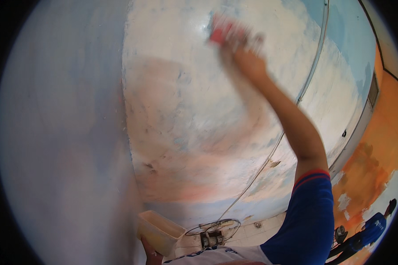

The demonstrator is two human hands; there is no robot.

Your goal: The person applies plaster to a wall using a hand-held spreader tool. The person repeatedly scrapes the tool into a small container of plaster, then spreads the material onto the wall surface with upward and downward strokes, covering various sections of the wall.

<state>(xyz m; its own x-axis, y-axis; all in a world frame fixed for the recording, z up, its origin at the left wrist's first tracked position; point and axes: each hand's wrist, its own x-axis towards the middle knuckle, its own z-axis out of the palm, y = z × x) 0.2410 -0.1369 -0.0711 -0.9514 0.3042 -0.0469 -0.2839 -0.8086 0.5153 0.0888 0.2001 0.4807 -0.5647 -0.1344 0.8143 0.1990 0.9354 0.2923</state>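
My right arm reaches up across the wall [163, 101], which is patchy white, pale blue and pinkish. At its end my right hand [248, 59], smeared by motion, is closed on a flat red tool [221, 33] at the wall; the blur hides its exact kind. Low in the view, my left hand [151, 252] grips the side of a pale yellow plastic tub [163, 229]. The tub is tilted, its mouth facing up and right; how much lies inside cannot be made out.
A thin conduit [315, 62] runs down the wall to the right of my arm. Below, a dark machine [211, 239] with looped cable sits on the tiled floor [269, 224]. At far right another person [372, 229] stands by an orange wall [367, 163]. A bluish wall [66, 132] meets mine at left.
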